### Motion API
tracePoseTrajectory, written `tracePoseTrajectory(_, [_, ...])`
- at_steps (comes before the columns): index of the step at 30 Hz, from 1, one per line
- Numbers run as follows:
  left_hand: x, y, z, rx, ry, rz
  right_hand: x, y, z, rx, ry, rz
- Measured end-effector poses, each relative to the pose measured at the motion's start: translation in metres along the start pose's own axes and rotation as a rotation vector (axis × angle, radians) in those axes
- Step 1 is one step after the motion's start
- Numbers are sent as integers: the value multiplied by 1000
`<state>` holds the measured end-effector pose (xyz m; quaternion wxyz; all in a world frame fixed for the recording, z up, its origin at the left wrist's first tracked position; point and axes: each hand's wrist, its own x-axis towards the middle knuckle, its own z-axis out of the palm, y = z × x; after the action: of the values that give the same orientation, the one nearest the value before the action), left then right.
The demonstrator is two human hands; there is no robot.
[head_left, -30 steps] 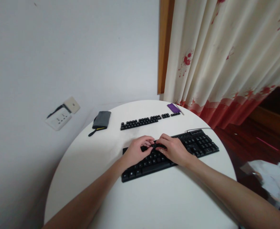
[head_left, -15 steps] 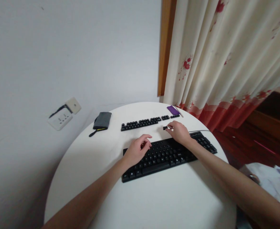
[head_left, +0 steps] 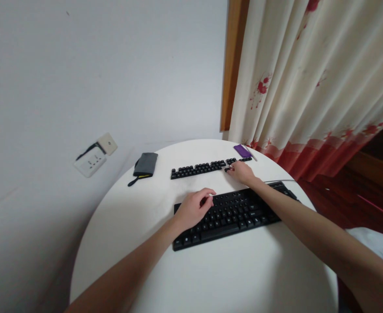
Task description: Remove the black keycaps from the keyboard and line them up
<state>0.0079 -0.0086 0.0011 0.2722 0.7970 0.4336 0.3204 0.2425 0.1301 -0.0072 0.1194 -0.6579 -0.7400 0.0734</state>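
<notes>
From the head camera, the keyboard, a long slab of black plastic studded with squarish keys, lay across the smooth, white, rounded tabletop. The left hand was over its left part, fingers loosely curved, its grip half open. The right hand had its grip pinched on a small black keycap, near the right part of a row of blocky keycaps. A matte grey pouch lay left of the row. Half a second earlier, the pinched keycap was nearer the keyboard; the left hand had barely shifted.
</notes>
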Motion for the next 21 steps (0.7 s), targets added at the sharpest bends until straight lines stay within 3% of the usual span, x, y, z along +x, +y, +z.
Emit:
tracePoseTrajectory(8, [1, 2, 0, 20, -4, 4, 2, 1, 4, -18, 14, 94])
tracePoseTrajectory(21, [0, -3, 1, 33, -26, 1, 17, -7, 12, 16, 25, 92])
